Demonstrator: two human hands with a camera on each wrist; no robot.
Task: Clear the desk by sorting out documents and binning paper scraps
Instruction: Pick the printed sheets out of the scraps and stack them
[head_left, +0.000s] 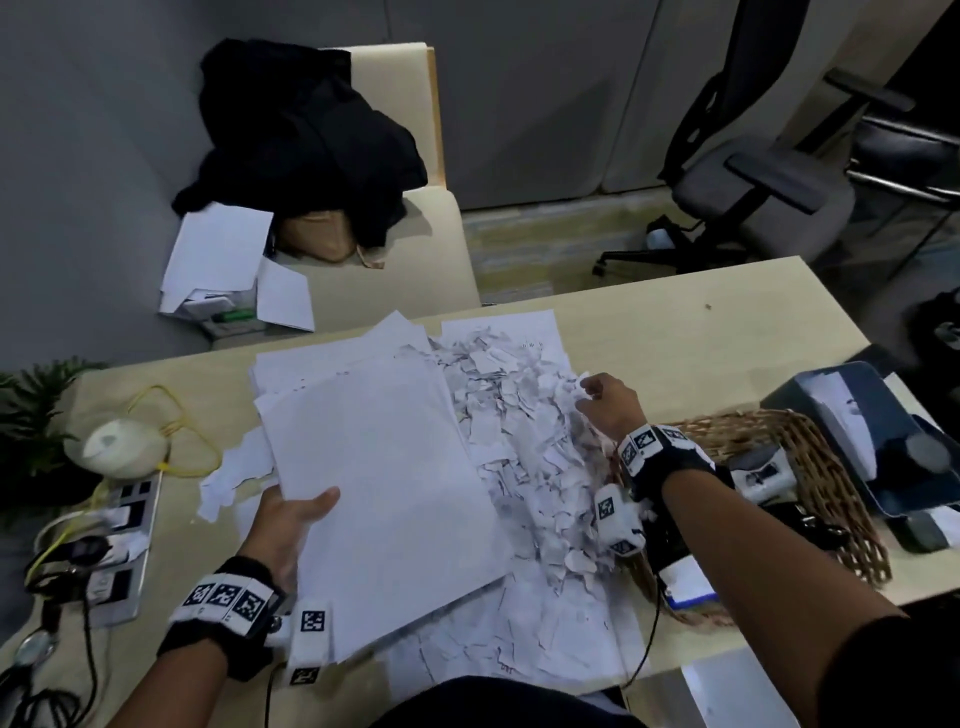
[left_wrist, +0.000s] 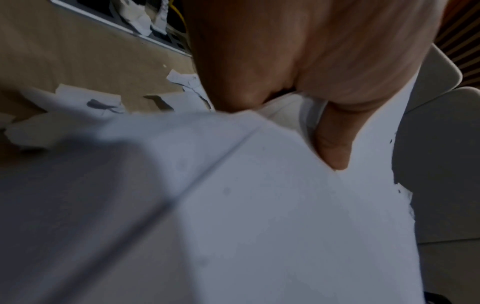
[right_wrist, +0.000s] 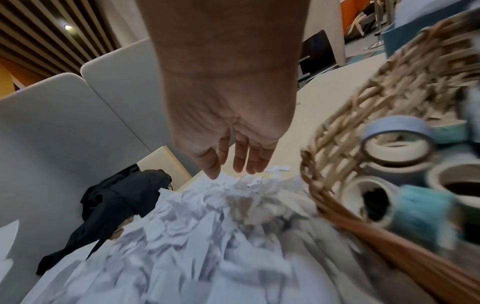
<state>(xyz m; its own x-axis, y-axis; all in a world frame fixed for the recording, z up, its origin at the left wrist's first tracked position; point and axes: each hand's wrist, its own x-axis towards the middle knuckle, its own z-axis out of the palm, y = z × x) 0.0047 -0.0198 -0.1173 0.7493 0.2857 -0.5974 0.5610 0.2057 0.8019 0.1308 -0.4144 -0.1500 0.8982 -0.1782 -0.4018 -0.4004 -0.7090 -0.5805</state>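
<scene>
A thick stack of white sheets (head_left: 379, 478) lies tilted over the middle of the desk (head_left: 701, 322). My left hand (head_left: 296, 519) grips its lower left edge, thumb (left_wrist: 335, 144) on top of the paper (left_wrist: 259, 216) and fingers underneath. To the right spreads a heap of torn paper scraps (head_left: 519, 441), partly over more sheets. My right hand (head_left: 605, 397) hovers at the heap's right edge. Its relaxed fingers (right_wrist: 240, 162) point down and brush the top scraps (right_wrist: 207, 216) without closing on them.
A wicker basket (head_left: 810, 447) with tape rolls (right_wrist: 394, 148) sits just right of the heap, with a dark blue box (head_left: 857, 415) beyond. A dust mask (head_left: 122, 447), power strip (head_left: 124, 540), cables and loose scraps (head_left: 228, 478) lie left. A seat behind holds a black jacket (head_left: 306, 140) and papers (head_left: 218, 260).
</scene>
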